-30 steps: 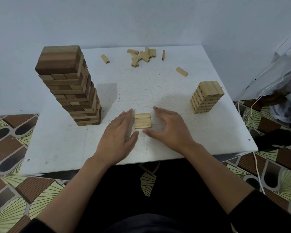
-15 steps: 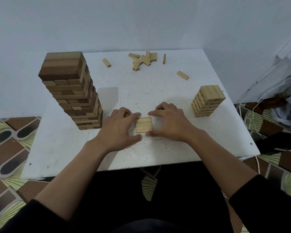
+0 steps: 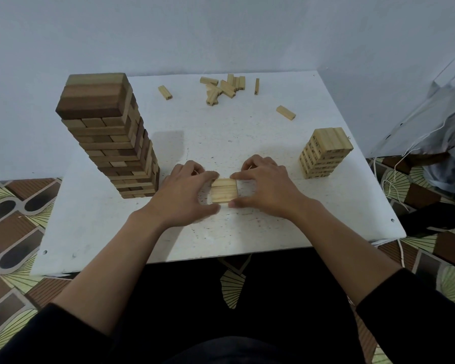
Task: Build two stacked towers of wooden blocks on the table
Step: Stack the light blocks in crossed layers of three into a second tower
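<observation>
**Inspector:** What are the hazards from here?

**Assessor:** The first is that the row of blocks (image 3: 224, 191) comes apart. It is three pale pieces lying side by side with nothing joining them. In my judgement an uneven squeeze, or a lift taken from the ends, would let the middle piece skew or drop. The second is that the left hand (image 3: 184, 195) works near the foot of the tall tower (image 3: 111, 137). That tower is narrow for its height, so a knock from the wrist or forearm could topple it. The short tower (image 3: 325, 153) stands well apart on the other side and is at less risk.

**Inspector:** And the state of the hands?

**Assessor:** Both are grasping. The left hand pinches the row's left end between forefinger and thumb. The right hand (image 3: 268, 190) does the same at the right end. The remaining fingers are curled.

**Inspector:** Where is the work, and what condition is it in?

**Assessor:** The row lies flat on the white worktop (image 3: 221, 232), near the front, between the two towers. Its pieces look flush, and the seams run left to right. The tall tower mixes dark and light wood. The short tower is pale, with numbers printed on the block ends. The loose blocks (image 3: 223, 88) lie in a small heap at the far edge, with a few strays nearby.
</observation>
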Demonstrator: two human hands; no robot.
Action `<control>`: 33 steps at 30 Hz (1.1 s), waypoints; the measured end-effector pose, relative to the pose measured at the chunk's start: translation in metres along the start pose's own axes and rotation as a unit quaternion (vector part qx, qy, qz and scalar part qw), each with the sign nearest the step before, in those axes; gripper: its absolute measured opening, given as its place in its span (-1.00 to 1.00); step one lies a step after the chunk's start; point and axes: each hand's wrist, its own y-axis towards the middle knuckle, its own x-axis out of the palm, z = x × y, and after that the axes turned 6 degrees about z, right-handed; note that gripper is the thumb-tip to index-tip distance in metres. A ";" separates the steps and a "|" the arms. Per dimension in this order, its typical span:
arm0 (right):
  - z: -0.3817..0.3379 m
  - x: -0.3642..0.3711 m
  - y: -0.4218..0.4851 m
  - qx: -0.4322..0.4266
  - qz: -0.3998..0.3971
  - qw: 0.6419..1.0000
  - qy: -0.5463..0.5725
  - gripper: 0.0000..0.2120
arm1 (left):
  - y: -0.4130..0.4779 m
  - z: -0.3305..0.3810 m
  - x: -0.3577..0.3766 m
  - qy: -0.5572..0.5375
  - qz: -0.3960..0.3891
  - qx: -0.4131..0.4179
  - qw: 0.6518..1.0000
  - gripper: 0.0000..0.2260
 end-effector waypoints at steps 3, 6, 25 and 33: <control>0.000 -0.002 0.000 -0.007 -0.006 1.000 -0.005 -0.39 | 0.001 0.000 0.000 0.001 0.001 0.003 1.000 -0.44; -0.002 -0.005 0.001 -0.018 -0.020 1.000 -0.016 -0.40 | 0.000 -0.001 0.000 -0.004 0.006 0.014 1.000 -0.48; -0.009 -0.064 -0.014 -0.110 -0.010 0.992 -0.067 -0.46 | 0.003 0.025 -0.020 -0.104 0.068 0.084 0.989 -0.47; 0.018 -0.125 -0.026 -0.093 0.070 0.993 0.015 -0.51 | 0.039 0.075 -0.055 -0.113 0.115 0.142 0.977 -0.55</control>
